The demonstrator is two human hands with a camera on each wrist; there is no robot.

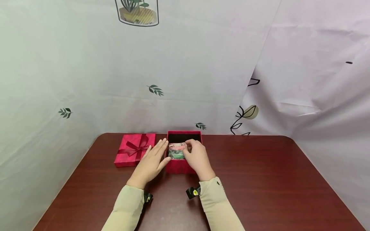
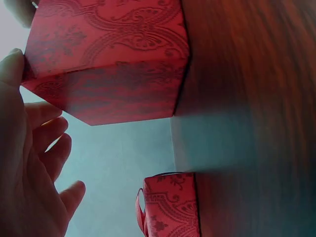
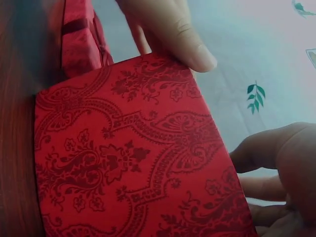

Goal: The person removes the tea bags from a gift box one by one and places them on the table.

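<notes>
Nearest, both forearms are covered by pale sleeves (image 1: 127, 205) and are stretched forward over the table (image 1: 260, 183), with a dark strap (image 1: 193, 192) worn at each wrist. The left hand (image 1: 151, 164) is held flat and slanted, its fingers extended toward the left side of the red box (image 1: 180, 167), and its thumb is spread away from them, laid at the box's near left corner; nothing is gripped by it. The right hand (image 1: 198, 158) is bent inward over the box's right side, its fingers curled, and the right edge of a colourful packet (image 1: 176, 151) is pinched between thumb and forefinger. The packet is placed in the mouth of the open box, close to the near wall; how deep it is set cannot be told. To the left, apart from the box, the lid (image 1: 125, 162) is laid with its ribbon bow (image 1: 135, 149) upward. Behind, a pale cloth (image 1: 188, 57) is hung, printed with leaf sprigs (image 1: 156, 90).
</notes>
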